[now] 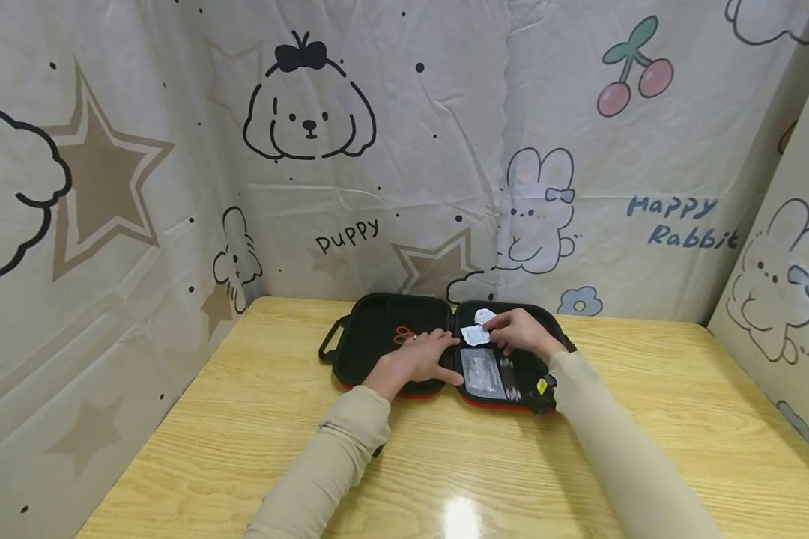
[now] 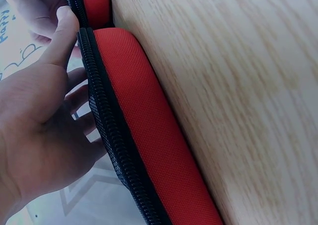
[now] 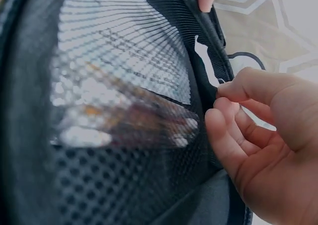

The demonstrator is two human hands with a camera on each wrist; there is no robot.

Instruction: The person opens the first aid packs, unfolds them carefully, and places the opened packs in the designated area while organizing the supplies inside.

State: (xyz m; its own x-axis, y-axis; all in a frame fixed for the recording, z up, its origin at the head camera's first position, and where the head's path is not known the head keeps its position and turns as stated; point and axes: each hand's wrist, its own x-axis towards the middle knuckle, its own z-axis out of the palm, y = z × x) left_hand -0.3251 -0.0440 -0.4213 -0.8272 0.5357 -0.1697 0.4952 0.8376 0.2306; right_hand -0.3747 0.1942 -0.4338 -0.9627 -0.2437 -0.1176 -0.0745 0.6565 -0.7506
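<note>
An unzipped case [image 1: 371,374], black inside and red outside [image 2: 134,96], lies spread in two halves on the table. My right hand [image 1: 520,331] pinches a small white packet [image 1: 475,335] above the right half; its thin edge [image 3: 206,61] shows at the fingertips in the right wrist view. A second white piece [image 1: 484,317] lies just behind it. My left hand [image 1: 421,355] is over the left half near the hinge, fingers spread and holding nothing. Orange-handled scissors [image 1: 402,334] lie partly hidden behind it. A mesh pocket [image 3: 99,180] covers a clear-and-white packet [image 1: 483,372] and thin swab-like sticks [image 1: 510,378].
The case stands toward the back of the wooden table [image 1: 243,434], its carry handle [image 1: 330,340] sticking out to the left. A printed curtain [image 1: 404,150] hangs behind the table and along both sides.
</note>
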